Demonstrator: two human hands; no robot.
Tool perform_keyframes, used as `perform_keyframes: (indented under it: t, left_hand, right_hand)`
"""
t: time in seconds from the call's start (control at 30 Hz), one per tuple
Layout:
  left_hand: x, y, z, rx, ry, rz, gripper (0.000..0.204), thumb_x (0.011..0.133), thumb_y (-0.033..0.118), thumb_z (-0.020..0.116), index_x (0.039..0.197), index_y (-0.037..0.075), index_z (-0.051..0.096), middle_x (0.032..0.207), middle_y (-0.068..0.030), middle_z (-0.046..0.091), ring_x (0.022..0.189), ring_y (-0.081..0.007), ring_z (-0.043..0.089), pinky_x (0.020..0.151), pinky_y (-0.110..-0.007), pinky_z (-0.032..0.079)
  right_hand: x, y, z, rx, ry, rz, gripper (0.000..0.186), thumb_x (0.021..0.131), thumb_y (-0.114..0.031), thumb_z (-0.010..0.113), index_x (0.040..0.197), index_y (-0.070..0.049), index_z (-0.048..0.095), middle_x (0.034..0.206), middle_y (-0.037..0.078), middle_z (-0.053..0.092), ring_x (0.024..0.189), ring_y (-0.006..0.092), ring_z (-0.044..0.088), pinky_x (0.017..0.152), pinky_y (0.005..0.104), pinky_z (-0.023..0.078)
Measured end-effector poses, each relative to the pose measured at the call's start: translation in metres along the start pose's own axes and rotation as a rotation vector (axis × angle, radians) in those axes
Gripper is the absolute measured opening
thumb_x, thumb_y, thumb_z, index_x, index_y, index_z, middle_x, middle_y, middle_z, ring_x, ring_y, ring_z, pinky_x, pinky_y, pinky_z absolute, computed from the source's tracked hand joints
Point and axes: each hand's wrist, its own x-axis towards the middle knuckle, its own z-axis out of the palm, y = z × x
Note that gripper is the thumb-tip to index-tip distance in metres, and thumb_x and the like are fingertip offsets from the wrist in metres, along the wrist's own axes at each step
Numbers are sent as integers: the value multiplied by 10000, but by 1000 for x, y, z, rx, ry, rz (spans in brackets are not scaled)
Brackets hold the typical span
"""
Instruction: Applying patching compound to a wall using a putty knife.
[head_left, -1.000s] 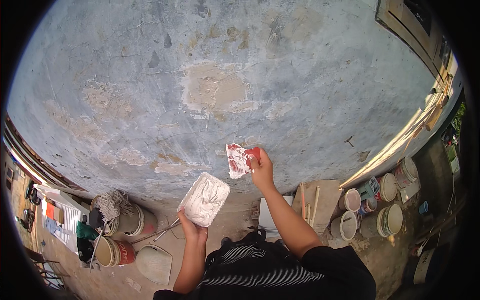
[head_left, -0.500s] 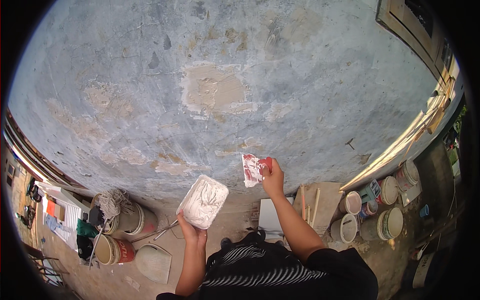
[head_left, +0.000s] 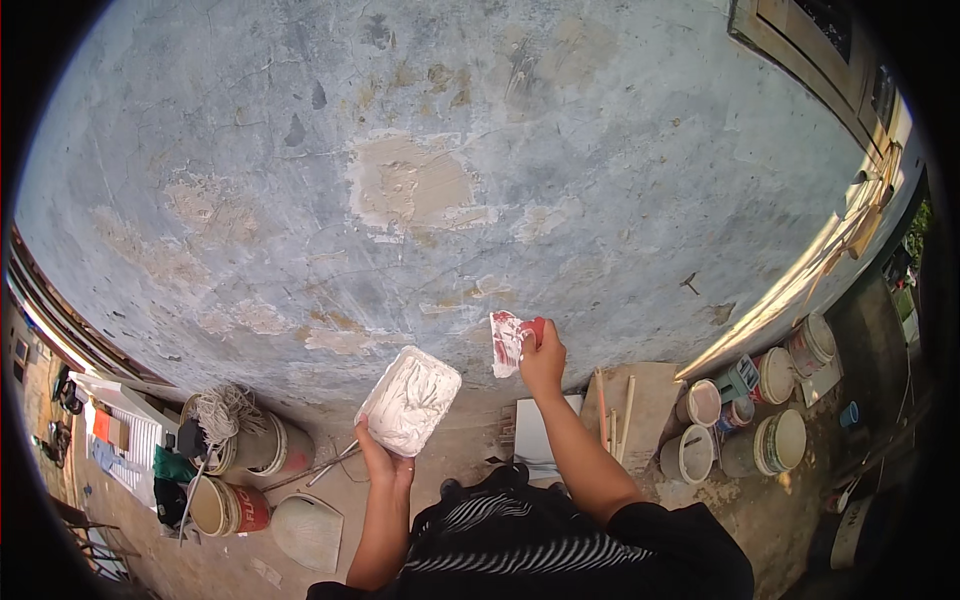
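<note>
- The right hand has dropped lower along the wall and further right than a second ago.
- Its grip is closed on a red-handled putty scraper, blade at the wall.
- The left hand holds up a tray of white putty.
- Paint buckets stand on the ground at right.

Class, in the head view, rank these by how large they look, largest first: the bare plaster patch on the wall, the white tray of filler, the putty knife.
1. Bare plaster patch.
2. White tray.
3. Putty knife, clearly smallest.
</note>
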Motion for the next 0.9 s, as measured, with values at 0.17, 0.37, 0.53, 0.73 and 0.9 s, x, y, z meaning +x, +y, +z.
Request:
perform_keyframes:
  t: [0.17, 0.37, 0.53, 0.73, 0.9]
  left_hand:
    - [3, -5, 3, 4, -14, -15, 643, 1004, 469, 370, 1468, 26, 394, 1466, -141, 490, 1315, -299, 519, 1083, -436, 455]
    - [9, -14, 10, 1, -21, -44, 640, 1005, 469, 369, 1472, 31, 393, 1472, -136, 486, 1320, -299, 515, 1087, -443, 450]
    - [5, -22, 18, -2, -44, -63, 646, 1005, 476, 364, 1474, 33, 391, 1474, -132, 485, 1324, -296, 512, 1089, -441, 447]
    - [-8, -10, 12, -64, -44, -15, 638, 1006, 459, 380, 1476, 28, 388, 1487, -132, 471, 1343, -295, 491, 1106, -440, 425]
    - [-19, -9, 24, -20, -18, -40, 609, 1004, 393, 431, 1476, 12, 377, 1488, -144, 465, 1358, -293, 472, 1134, -433, 386]
  right_hand:
    - [-1, 1, -7, 138, -69, 3, 135, 910, -77, 582, 1030, -20, 559, 851, 228, 656, 809, 429, 653, 697, 447, 500]
    - [3, 1, -7, 39, -77, -41, 147, 915, -98, 593, 1030, -14, 556, 881, 248, 666, 854, 445, 660, 693, 462, 505]
    - [0, -25, 8, 43, -170, -141, 163, 909, -98, 594, 1044, -14, 558, 877, 263, 660, 847, 466, 647, 689, 469, 505]
    - [17, -24, -47, 346, -235, -47, 85, 965, -40, 567, 1041, -5, 560, 877, 90, 678, 781, 140, 651, 693, 301, 515]
    - [-8, -78, -70, 849, -284, 9, 53, 954, -31, 615, 996, 0, 604, 897, 40, 673, 782, 72, 604, 700, 240, 488]
